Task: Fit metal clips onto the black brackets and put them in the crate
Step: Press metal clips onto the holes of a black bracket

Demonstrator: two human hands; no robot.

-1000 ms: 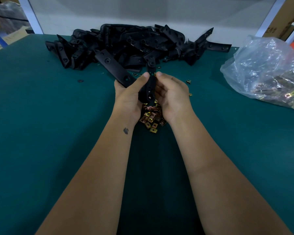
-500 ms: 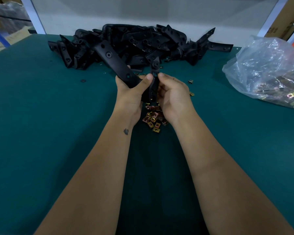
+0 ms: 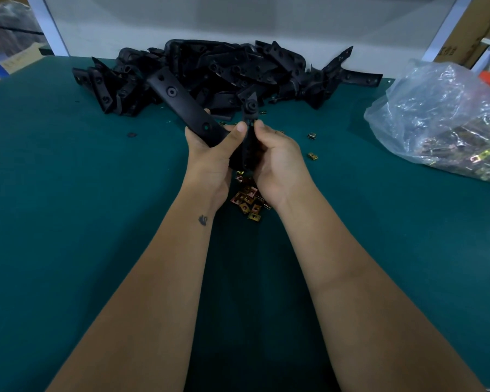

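Clips (image 3: 249, 200), small brass-coloured ones, lay in a loose heap on the green table (image 3: 68, 222) just under my wrists. Above them my left hand (image 3: 210, 154) gripped one long black bracket (image 3: 181, 104), which slanted up and away to the left. My right hand (image 3: 277, 159) pinched a second bracket (image 3: 249, 131) standing nearly upright, thumb and fingers curled round it. Whether a clip already sat on either piece I could not tell; the black hid it. A few stray clips (image 3: 312, 155) lay to the right. Farther back the big pile of brackets (image 3: 238, 69) waited, and a plastic bag of clips (image 3: 441, 123) sat far right. No crate showed, so I judged most of the job was left.
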